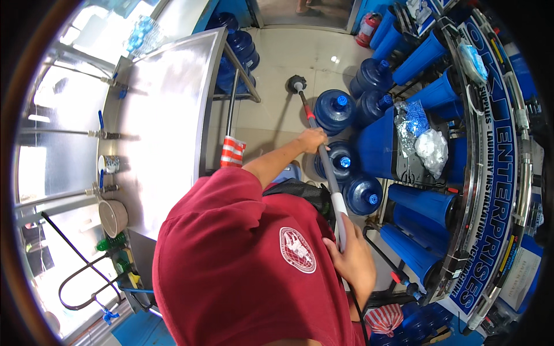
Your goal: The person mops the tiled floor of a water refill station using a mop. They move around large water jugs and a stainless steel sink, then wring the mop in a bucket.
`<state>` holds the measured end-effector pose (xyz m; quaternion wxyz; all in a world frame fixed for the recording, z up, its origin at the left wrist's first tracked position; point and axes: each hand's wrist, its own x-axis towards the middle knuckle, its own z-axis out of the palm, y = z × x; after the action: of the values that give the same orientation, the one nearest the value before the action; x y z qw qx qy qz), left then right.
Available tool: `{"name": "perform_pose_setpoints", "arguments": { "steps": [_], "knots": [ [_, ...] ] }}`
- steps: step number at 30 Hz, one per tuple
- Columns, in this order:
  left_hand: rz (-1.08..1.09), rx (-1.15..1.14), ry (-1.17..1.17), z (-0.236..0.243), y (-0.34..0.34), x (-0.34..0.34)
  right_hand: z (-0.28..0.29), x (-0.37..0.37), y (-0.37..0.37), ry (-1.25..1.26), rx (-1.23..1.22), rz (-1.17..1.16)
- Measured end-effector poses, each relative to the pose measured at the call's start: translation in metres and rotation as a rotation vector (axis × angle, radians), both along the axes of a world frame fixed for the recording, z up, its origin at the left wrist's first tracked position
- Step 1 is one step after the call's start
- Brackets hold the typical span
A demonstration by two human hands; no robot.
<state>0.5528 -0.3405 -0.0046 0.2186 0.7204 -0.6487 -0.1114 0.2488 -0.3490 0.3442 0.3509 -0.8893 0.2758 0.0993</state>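
A long-handled spin scrubber (330, 173) slants across the middle of the view, with a grey pole, a red collar and a dark round brush head (297, 85) at its far end. The brush head is at the pale tiled floor; whether it touches cannot be made out. My left hand (313, 140) wraps round the middle of the pole, below the red collar. Nearer my body, my right hand (353, 256) is closed round the white grip. Blue water jugs (333, 118) with bright blue caps stand just right of the pole, close to my left hand.
On the left runs a steel counter (167, 109) with taps along it. More jugs (241, 45) sit under its far end. Blue filter housings (421, 57) and a rack line the right, with a clear plastic bag (431, 151) there. A fire extinguisher (367, 30) stands far right.
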Motion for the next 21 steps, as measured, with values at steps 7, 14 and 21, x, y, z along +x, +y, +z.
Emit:
{"name": "perform_pose_setpoints", "arguments": {
  "steps": [7,14,21],
  "knots": [
    [-0.125,0.132,0.063,-0.015,-0.039,0.015,0.004,0.053,-0.027,0.287,-0.138,-0.033],
    [-0.031,0.083,0.251,-0.049,-0.083,0.133,-0.009,0.177,-0.049,0.332,-0.180,-0.095],
    [0.510,0.502,-0.073,-0.091,-0.171,0.300,-0.137,0.380,-0.107,0.371,-0.050,-0.127]
  ]
}}
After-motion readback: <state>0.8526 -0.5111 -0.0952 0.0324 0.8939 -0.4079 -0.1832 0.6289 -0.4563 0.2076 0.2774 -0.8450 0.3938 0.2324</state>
